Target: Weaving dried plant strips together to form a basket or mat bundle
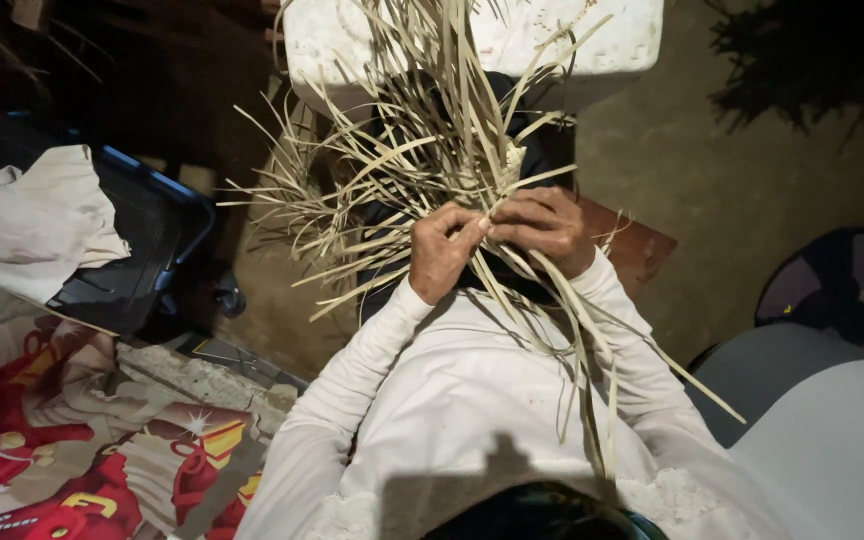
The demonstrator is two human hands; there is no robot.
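Mid-weave: I see my left hand (440, 252) and right hand (542, 228) both pinching pale leaf strips (422, 150) over my lap; next, I judge, another strip needs crossing.

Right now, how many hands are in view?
2. The left hand and right hand sit side by side at frame centre, both gripping the pale dried leaf strips. No other person's hand shows.
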